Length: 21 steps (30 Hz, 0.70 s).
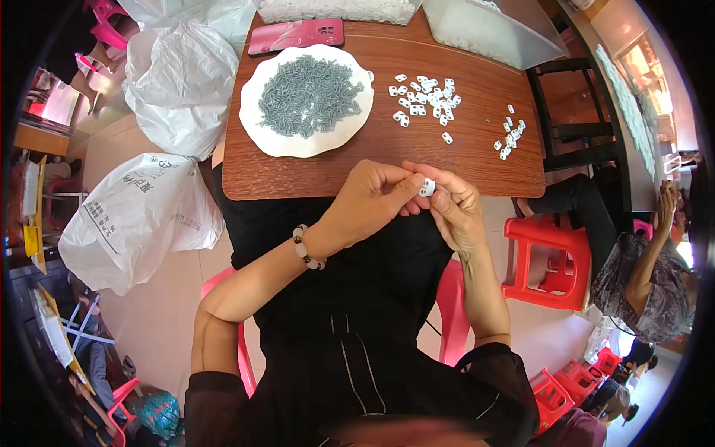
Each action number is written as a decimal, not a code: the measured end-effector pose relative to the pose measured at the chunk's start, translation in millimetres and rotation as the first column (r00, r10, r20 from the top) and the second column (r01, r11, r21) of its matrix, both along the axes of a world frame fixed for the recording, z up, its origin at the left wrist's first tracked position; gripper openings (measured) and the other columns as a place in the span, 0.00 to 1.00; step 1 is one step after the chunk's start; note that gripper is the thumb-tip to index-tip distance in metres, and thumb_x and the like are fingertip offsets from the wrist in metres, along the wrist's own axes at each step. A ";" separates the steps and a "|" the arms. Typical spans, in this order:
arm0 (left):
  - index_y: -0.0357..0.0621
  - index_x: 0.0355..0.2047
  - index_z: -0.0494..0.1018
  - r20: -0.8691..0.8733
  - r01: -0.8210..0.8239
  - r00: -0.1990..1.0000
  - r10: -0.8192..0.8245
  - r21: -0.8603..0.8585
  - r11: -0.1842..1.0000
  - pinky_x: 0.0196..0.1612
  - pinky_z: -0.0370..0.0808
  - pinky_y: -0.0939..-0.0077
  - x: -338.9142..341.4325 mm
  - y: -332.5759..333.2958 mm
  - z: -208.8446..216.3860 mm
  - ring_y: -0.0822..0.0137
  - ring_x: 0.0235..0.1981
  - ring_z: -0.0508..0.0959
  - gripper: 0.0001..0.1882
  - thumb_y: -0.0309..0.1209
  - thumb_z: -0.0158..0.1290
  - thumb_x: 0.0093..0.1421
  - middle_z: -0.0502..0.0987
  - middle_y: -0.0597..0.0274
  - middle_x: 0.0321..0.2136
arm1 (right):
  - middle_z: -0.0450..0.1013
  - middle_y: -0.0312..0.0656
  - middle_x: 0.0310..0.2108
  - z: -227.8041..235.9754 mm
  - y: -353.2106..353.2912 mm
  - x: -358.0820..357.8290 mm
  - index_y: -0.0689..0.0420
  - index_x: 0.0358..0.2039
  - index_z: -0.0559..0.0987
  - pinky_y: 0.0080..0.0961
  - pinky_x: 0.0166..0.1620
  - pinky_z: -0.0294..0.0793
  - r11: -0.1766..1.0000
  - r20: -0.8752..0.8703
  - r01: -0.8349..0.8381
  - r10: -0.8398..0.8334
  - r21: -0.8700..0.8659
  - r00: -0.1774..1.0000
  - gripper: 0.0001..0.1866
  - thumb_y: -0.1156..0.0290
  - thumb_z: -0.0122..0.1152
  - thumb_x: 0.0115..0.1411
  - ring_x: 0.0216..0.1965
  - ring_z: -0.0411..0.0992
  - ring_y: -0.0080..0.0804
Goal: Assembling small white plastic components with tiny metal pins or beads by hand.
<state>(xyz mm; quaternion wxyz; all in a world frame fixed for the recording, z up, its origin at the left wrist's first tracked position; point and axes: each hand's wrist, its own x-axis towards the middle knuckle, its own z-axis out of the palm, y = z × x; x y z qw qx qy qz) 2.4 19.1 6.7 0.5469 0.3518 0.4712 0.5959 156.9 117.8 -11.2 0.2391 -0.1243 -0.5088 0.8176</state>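
Elbows bent, the left hand (363, 200) and right hand (459, 210) meet, fingers curled and thumbs pressing inward.

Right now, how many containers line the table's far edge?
2: the left container just beyond the pink phone, and the right container toward the far right corner. The picture's upper edge cuts off both; others may be hidden.

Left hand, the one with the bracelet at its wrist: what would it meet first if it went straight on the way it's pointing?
The left hand would first meet the small white piece at its fingertips, then probably the right hand just beyond, though depth is hard to judge.
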 end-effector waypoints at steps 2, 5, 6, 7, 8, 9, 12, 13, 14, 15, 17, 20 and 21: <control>0.33 0.34 0.78 0.014 0.000 1.000 0.000 -0.013 1.000 0.31 0.73 0.83 -2.1 0.2 -0.9 0.77 0.24 0.75 0.13 0.32 0.49 0.64 0.79 0.58 0.25 | 0.66 0.55 0.56 1.1 1.2 -0.3 0.68 0.52 0.71 0.28 0.53 0.69 1.000 0.012 -0.007 0.007 0.011 1.000 0.21 0.67 0.55 0.63 0.51 0.70 0.33; 0.33 0.34 0.78 0.039 0.008 0.999 -0.007 -0.023 1.000 0.31 0.73 0.83 -5.8 0.8 -1.7 0.77 0.25 0.75 0.13 0.31 0.49 0.64 0.80 0.58 0.26 | 0.66 0.57 0.56 2.2 1.0 -3.3 0.67 0.52 0.71 0.32 0.56 0.68 0.999 0.023 -0.007 0.007 0.034 1.000 0.20 0.67 0.54 0.64 0.53 0.69 0.36; 0.33 0.34 0.78 0.048 0.014 0.999 -0.013 -0.021 1.000 0.31 0.73 0.83 -6.5 0.6 -1.8 0.77 0.25 0.75 0.13 0.31 0.49 0.64 0.80 0.58 0.26 | 0.66 0.57 0.55 2.8 0.8 -4.3 0.68 0.52 0.71 0.32 0.56 0.67 0.999 0.022 -0.002 0.001 0.045 1.000 0.21 0.66 0.53 0.64 0.53 0.69 0.36; 0.33 0.34 0.78 0.051 0.012 0.999 -0.011 -0.019 1.000 0.31 0.73 0.83 -6.8 -0.1 -1.9 0.77 0.25 0.75 0.13 0.31 0.49 0.64 0.80 0.58 0.26 | 0.66 0.57 0.55 3.7 0.6 -4.9 0.68 0.52 0.71 0.32 0.56 0.67 0.999 0.024 -0.005 0.004 0.047 1.000 0.21 0.66 0.53 0.64 0.53 0.69 0.36; 0.33 0.34 0.78 0.039 0.015 0.999 -0.014 -0.024 1.000 0.31 0.73 0.83 -7.0 -0.7 -2.1 0.77 0.25 0.75 0.14 0.33 0.48 0.64 0.80 0.58 0.27 | 0.66 0.57 0.55 4.8 0.5 -5.3 0.68 0.52 0.71 0.32 0.56 0.67 0.999 0.037 -0.005 0.004 0.040 0.999 0.21 0.66 0.53 0.64 0.54 0.69 0.36; 0.34 0.34 0.78 0.025 0.018 1.000 -0.017 -0.029 0.999 0.32 0.73 0.84 -7.2 -1.5 -2.2 0.78 0.25 0.75 0.15 0.34 0.47 0.65 0.80 0.58 0.28 | 0.66 0.57 0.55 5.8 0.1 -6.1 0.68 0.52 0.71 0.32 0.56 0.67 0.999 0.048 -0.007 0.005 0.032 0.999 0.21 0.65 0.52 0.65 0.54 0.68 0.36; 0.34 0.34 0.78 0.007 -0.008 1.000 0.008 -0.001 1.000 0.31 0.72 0.84 -7.3 -2.6 -4.1 0.78 0.25 0.75 0.15 0.35 0.48 0.65 0.80 0.60 0.26 | 0.71 0.53 0.51 11.6 -2.0 -9.8 0.68 0.51 0.72 0.27 0.52 0.70 1.000 0.043 0.023 -0.024 0.017 0.999 0.18 0.71 0.54 0.64 0.47 0.71 0.29; 0.34 0.34 0.78 0.008 -0.010 1.000 0.010 0.000 1.000 0.31 0.72 0.84 -8.2 -2.7 -4.7 0.78 0.25 0.75 0.15 0.35 0.48 0.65 0.80 0.60 0.26 | 0.71 0.53 0.51 13.0 -2.2 -9.4 0.68 0.51 0.72 0.27 0.52 0.70 1.000 0.044 0.021 -0.022 0.018 0.999 0.18 0.71 0.54 0.64 0.47 0.71 0.29; 0.33 0.35 0.78 -0.003 -0.017 1.000 0.017 -0.001 1.000 0.31 0.72 0.84 -9.3 -2.6 -5.1 0.78 0.25 0.75 0.15 0.34 0.49 0.64 0.79 0.60 0.25 | 0.72 0.51 0.49 14.5 -2.2 -8.1 0.67 0.50 0.73 0.25 0.50 0.71 0.992 0.093 0.032 -0.043 0.120 0.995 0.17 0.74 0.56 0.62 0.45 0.72 0.27; 0.32 0.35 0.78 -0.014 -0.024 1.000 0.024 -0.002 1.000 0.30 0.73 0.84 -10.0 -2.5 -5.4 0.77 0.25 0.75 0.14 0.33 0.51 0.63 0.79 0.60 0.24 | 0.74 0.50 0.47 15.8 -2.0 -7.5 0.66 0.49 0.74 0.23 0.48 0.72 0.975 0.139 0.037 -0.069 0.220 0.988 0.16 0.77 0.58 0.60 0.43 0.73 0.26; 0.32 0.36 0.78 -0.013 -0.046 0.999 0.046 -0.014 0.999 0.30 0.73 0.84 -8.5 -2.9 -5.0 0.78 0.25 0.75 0.14 0.33 0.51 0.63 0.78 0.61 0.24 | 0.75 0.48 0.45 22.0 -2.4 -10.5 0.66 0.47 0.75 0.22 0.46 0.73 0.958 0.209 0.055 -0.117 0.281 0.971 0.15 0.79 0.59 0.59 0.41 0.73 0.25; 0.32 0.36 0.78 0.009 -0.092 0.996 0.093 -0.011 0.996 0.30 0.72 0.84 -8.5 -1.8 -7.3 0.78 0.25 0.75 0.14 0.33 0.50 0.63 0.78 0.61 0.23 | 0.77 0.45 0.42 28.3 -2.3 -18.4 0.65 0.43 0.77 0.19 0.43 0.74 0.921 0.262 0.106 -0.215 0.376 0.941 0.12 0.80 0.60 0.58 0.38 0.74 0.23; 0.32 0.36 0.78 0.032 -0.115 0.993 0.115 0.005 0.993 0.30 0.72 0.84 -9.0 -1.3 -7.4 0.78 0.25 0.75 0.14 0.34 0.50 0.63 0.78 0.62 0.23 | 0.77 0.44 0.40 30.8 -0.9 -21.4 0.65 0.41 0.77 0.18 0.42 0.74 0.901 0.249 0.144 -0.263 0.410 0.932 0.10 0.80 0.61 0.58 0.37 0.74 0.22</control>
